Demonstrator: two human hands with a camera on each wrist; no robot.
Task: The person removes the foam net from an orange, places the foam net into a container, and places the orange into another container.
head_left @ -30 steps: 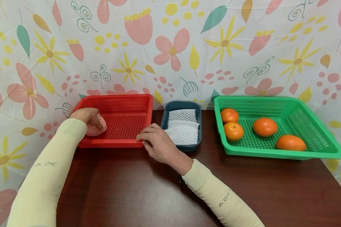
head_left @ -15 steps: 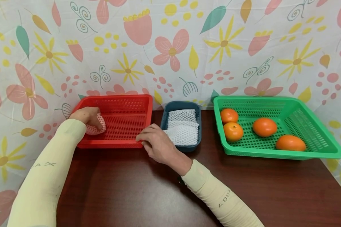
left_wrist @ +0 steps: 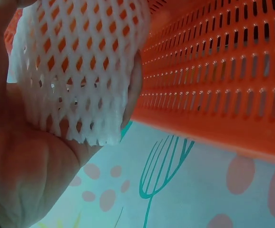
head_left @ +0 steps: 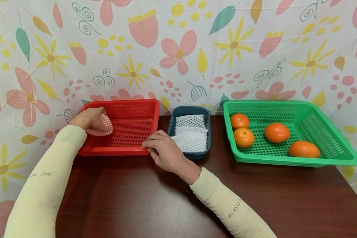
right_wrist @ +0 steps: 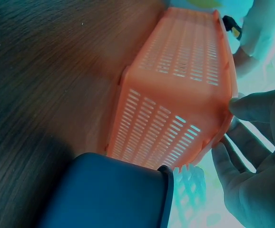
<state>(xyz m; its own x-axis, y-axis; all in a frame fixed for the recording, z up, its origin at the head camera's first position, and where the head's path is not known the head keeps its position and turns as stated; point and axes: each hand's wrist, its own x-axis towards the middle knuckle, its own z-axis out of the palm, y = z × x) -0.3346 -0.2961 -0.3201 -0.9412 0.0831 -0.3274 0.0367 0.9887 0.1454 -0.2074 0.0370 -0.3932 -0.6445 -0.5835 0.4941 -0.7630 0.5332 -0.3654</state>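
In the head view my left hand (head_left: 89,119) is inside the left end of the red basket (head_left: 128,149). It holds a white foam fruit net (head_left: 106,127). The left wrist view has the foam net (left_wrist: 85,61) between thumb and fingers, with the basket's red showing through its upper holes. My right hand (head_left: 166,150) grips the basket's near right corner. In the right wrist view, the thumb and fingers (right_wrist: 251,107) lie at the rim of that corner of the basket (right_wrist: 175,92).
Right of the red basket stands a dark blue tray (head_left: 208,132) with white foam nets (head_left: 191,140) in it. Farther right, a green basket (head_left: 285,161) holds several orange fruits (head_left: 277,133). A flowered cloth (head_left: 178,53) hangs behind the brown table (head_left: 131,198).
My left hand has shifted slightly away from me and up with the foam net, which has turned a little. The right hand stays at the basket corner.
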